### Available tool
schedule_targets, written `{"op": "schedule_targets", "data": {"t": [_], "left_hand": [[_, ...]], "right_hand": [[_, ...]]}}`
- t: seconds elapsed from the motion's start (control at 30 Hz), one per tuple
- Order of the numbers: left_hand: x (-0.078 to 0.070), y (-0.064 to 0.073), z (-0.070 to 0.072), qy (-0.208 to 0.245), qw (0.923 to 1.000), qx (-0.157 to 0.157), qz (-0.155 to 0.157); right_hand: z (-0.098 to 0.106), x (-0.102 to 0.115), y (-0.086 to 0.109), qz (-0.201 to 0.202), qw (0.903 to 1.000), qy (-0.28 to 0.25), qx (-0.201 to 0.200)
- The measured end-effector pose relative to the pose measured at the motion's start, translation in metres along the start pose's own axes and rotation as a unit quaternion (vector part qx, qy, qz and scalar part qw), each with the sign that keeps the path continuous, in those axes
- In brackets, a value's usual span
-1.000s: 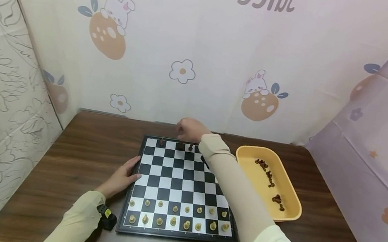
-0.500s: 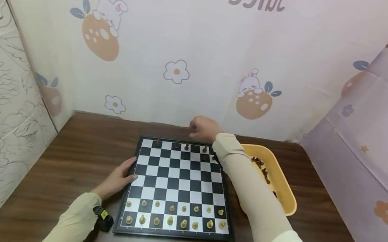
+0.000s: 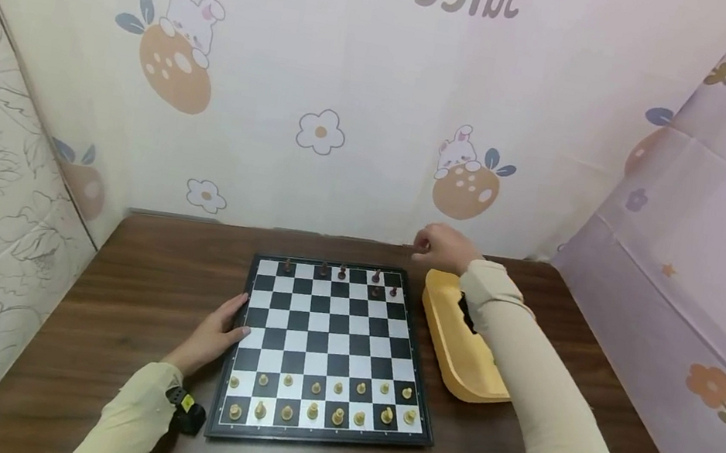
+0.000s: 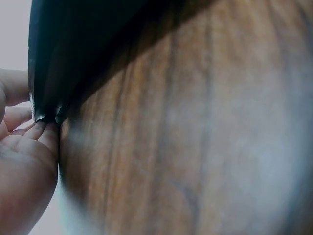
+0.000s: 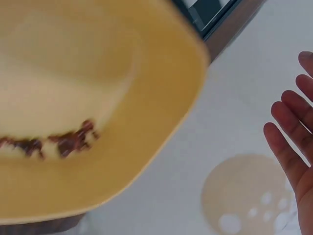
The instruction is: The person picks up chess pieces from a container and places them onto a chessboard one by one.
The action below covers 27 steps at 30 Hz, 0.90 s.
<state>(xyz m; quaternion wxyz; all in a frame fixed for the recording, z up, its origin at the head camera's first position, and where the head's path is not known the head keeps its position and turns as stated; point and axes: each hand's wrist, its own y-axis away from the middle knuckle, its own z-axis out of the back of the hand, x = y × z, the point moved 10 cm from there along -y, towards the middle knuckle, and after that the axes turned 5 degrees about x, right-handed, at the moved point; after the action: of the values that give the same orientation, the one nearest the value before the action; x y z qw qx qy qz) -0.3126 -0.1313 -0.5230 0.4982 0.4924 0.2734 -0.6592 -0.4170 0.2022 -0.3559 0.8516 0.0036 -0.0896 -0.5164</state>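
Note:
A black-and-white chessboard (image 3: 330, 322) lies on the table. My left hand (image 3: 209, 336) holds its left edge, the thumb over the top; the left wrist view shows fingers (image 4: 48, 139) against the board's dark side. Over the back of the yellow tray (image 3: 455, 362) hovers my right hand (image 3: 446, 248), its fingers loosely extended with nothing in them. The right wrist view shows dark brown chess pieces (image 5: 71, 142) inside the tray; in the head view the forearm hides most of them. Several dark pieces (image 3: 342, 273) stand at the board's far side.
Two rows of pale gold chess pieces (image 3: 338, 416) fill the board's near side. Brown wooden table (image 3: 165, 275) surrounds the board, and a printed curtain (image 3: 257, 85) rises directly behind the table's far edge. The right forearm (image 3: 544, 379) passes over the tray's right side.
My right hand has moved right from the board's far edge to above the tray. More dark pieces now show at the board's far right. The left hand keeps its place on the board.

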Motion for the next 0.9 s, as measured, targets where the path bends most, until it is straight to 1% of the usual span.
{"op": "schedule_targets", "data": {"t": [0.2,0.3,0.4,0.6,0.73,0.9], "left_hand": [[0.003,-0.001,0.002,0.007,1.0000,0.003,0.000],[0.003,-0.001,0.003,0.006,1.0000,0.005,0.000],[0.003,-0.001,0.003,0.006,1.0000,0.004,0.003],[0.000,0.000,0.003,0.006,1.0000,0.002,0.002],[0.000,0.000,0.001,0.010,0.9999,0.003,0.001],[0.002,-0.001,-0.001,0.010,0.9999,0.003,0.007]], "right_hand": [[0.001,-0.036,0.027,-0.007,0.9998,-0.017,-0.011],[0.000,-0.049,0.039,0.000,0.9996,-0.025,-0.016],[-0.002,-0.060,0.049,0.000,0.9994,-0.032,-0.014],[-0.003,-0.073,0.063,-0.004,0.9993,-0.031,-0.019],[-0.007,-0.079,0.067,-0.007,0.9994,-0.028,-0.017],[-0.013,-0.087,0.070,-0.009,0.9992,-0.035,-0.016]]}}
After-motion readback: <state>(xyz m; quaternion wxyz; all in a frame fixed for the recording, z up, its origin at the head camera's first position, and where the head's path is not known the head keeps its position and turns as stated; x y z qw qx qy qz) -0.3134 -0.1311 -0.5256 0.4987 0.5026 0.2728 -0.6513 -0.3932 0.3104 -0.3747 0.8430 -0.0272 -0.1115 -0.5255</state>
